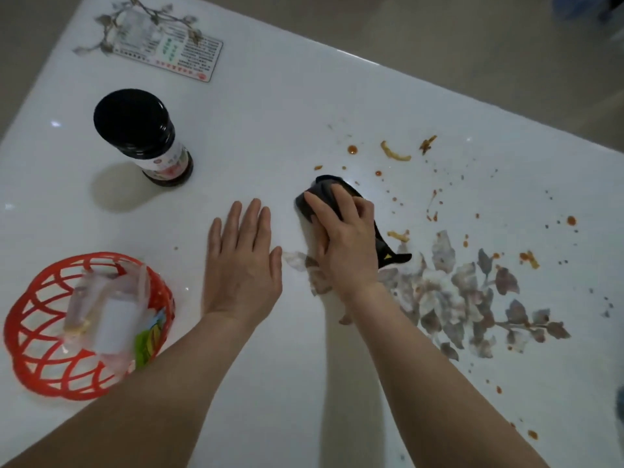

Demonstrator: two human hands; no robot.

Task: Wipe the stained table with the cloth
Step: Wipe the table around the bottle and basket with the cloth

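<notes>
Right hand [344,238] was holding the dark cloth [322,194] down on the white table [270,106], near the middle of what I could see. Its fingers were bent over the top of the cloth and its thumb was pushed against the cloth's side, so it had a grip on it. A thin end of the cloth stuck out from under the hand at 4 o'clock. The left hand [241,261] lay flat on the table just beside it, at 9 o'clock from the right hand, with straight fingers and nothing in it. The two hands were close but not touching. From the cloth, orange sauce spots [353,149] and little yellow food bits [395,153] were scattered from 12 o'clock round to 4 o'clock. Some spots sat on the grey flower picture [472,298] printed on the table at 4 o'clock. A dark bottle [135,130] with a black cap stood upright at 10 o'clock from the left hand. A red basket [30,319] sat at 8 o'clock from that hand, with see-through wrappers [111,315] inside. Far off at 11 o'clock I saw a printed card [175,52] lying flat, but the words were too blurry for me to read.
</notes>
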